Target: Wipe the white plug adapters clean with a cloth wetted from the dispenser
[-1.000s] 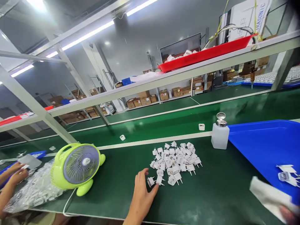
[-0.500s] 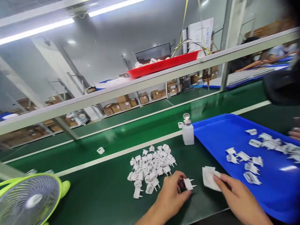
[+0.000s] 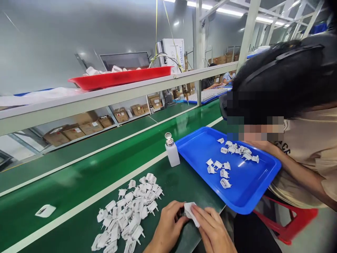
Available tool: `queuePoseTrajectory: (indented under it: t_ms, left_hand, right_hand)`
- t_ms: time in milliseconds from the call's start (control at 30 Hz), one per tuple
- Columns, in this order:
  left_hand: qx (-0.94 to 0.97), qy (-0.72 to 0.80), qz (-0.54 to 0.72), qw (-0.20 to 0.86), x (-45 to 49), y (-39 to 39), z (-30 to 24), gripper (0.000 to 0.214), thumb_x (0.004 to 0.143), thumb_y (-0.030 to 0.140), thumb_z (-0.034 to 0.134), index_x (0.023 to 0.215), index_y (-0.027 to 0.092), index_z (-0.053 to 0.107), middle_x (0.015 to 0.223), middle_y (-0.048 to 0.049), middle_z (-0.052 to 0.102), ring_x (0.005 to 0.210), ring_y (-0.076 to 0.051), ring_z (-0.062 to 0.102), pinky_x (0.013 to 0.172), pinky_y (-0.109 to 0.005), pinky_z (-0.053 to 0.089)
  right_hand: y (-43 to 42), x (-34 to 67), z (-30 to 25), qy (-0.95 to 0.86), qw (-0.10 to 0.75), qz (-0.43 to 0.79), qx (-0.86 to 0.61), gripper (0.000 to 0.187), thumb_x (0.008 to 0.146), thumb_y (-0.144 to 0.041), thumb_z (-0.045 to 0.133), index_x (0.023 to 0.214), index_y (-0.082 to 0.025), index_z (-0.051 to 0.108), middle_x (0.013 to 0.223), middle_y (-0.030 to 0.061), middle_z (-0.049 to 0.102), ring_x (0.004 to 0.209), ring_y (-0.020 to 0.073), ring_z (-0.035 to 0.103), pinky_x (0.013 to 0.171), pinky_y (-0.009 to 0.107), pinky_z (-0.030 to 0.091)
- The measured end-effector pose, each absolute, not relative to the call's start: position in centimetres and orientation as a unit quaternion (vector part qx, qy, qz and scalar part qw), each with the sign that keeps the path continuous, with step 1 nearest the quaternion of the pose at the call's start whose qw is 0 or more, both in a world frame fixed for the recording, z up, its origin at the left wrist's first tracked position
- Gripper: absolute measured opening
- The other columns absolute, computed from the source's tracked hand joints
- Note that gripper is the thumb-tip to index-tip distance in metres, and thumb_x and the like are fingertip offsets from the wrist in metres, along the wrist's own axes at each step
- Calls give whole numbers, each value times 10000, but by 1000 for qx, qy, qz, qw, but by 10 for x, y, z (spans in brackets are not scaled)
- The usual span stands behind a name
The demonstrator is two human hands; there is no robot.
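My left hand is closed, thumb and fingers pinching a white two-pin plug housing that is now almost wholly covered by cloth. My right hand presses a folded white cloth against that housing, so the two hands nearly meet at the table's front edge. Left of them lies a loose pile of white plug housings, many with two pins showing. A white bottle with a metal pump top stands upright beyond my hands. More plug housings lie in the blue tray to the right.
Close on the right, a person bends over the tray's far end. A single white housing lies on the green conveyor belt. Above the belt runs a shelf carrying a red tray. A red stool is below right.
My right hand has brought the cloth left onto the plug housing in my left hand. The view has swung right, bringing the neighbouring person and the whole blue tray into sight.
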State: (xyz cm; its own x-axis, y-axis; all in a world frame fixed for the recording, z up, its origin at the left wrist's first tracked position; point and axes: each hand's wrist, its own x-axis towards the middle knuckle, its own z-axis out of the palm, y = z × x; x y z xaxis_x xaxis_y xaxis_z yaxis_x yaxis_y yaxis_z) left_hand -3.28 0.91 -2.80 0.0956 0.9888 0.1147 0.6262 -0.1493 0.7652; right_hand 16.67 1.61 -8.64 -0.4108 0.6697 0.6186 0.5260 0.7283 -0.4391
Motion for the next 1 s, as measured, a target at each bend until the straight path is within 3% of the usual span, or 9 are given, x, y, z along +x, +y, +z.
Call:
queuePoseTrajectory:
  t_ms: [100, 233, 333, 467, 633, 833, 933, 1000]
  left_hand:
    - [688, 584, 335, 271, -32, 8, -31, 297, 821, 66, 597, 1038, 181, 765, 861, -56, 719, 766, -204, 651, 729, -303, 507]
    - [688, 583, 333, 277, -32, 8, -32, 312, 798, 18, 587, 1003, 165, 770, 848, -66, 727, 763, -204, 660, 729, -293, 501]
    - [690, 575, 342, 277, -31, 7, -34, 329, 817, 5, 586, 1033, 173, 769, 865, -69, 729, 794, -208, 670, 736, -284, 505]
    - [699, 579, 344, 243, -28, 3, -43, 295, 801, -20, 596, 989, 149, 749, 892, -85, 719, 853, -225, 672, 789, -298, 525]
    - [700, 591, 338, 215, -26, 1, -49, 384, 794, -58, 472, 980, 165, 723, 896, -77, 691, 868, -227, 661, 780, -310, 522]
    - [660, 593, 369, 277, -29, 7, -45, 459, 696, -32, 546, 1034, 178, 775, 842, -55, 698, 785, -215, 644, 735, -312, 499]
    - [646, 591, 384, 292, -31, 9, -42, 406, 711, 6, 610, 998, 208, 815, 774, -30, 699, 718, -193, 632, 692, -294, 501]
    - [629, 592, 402, 304, -31, 10, -38, 330, 739, 75, 682, 1004, 207, 829, 746, -29, 718, 677, -189, 638, 670, -296, 526]
  right_hand:
    - [10, 160, -101, -857, 382, 63, -341, 634, 891, -25, 530, 1490, -232, 525, 1436, 60, 643, 970, 214, 684, 843, 327, 601]
    - [13, 160, -83, -880, 333, 110, -320, 532, 914, -25, 503, 1416, -178, 590, 1394, 98, 673, 927, 205, 668, 817, 319, 589]
    - [26, 159, -51, -868, 292, 230, -330, 415, 1012, -111, 420, 1360, -199, 628, 1161, 87, 755, 893, 215, 643, 775, 343, 574]
    - [40, 152, -29, -849, 263, 297, -350, 372, 1071, -170, 370, 1207, -265, 703, 916, 25, 718, 891, 195, 626, 771, 318, 539]
    - [28, 155, -52, -869, 261, 251, -337, 467, 1008, -89, 398, 1412, -220, 590, 1220, 92, 735, 971, 229, 639, 827, 381, 538]
    - [6, 170, -76, -898, 305, 94, -304, 688, 919, -31, 474, 1575, -228, 407, 1418, 95, 655, 939, 223, 676, 800, 341, 552]
    - [7, 181, -62, -911, 279, 125, -278, 631, 913, -48, 508, 1501, -278, 527, 1375, 71, 689, 923, 221, 669, 829, 339, 558]
    - [12, 189, -49, -871, 284, 244, -318, 488, 942, -124, 534, 1370, -320, 661, 1208, 56, 762, 910, 222, 659, 825, 334, 556]
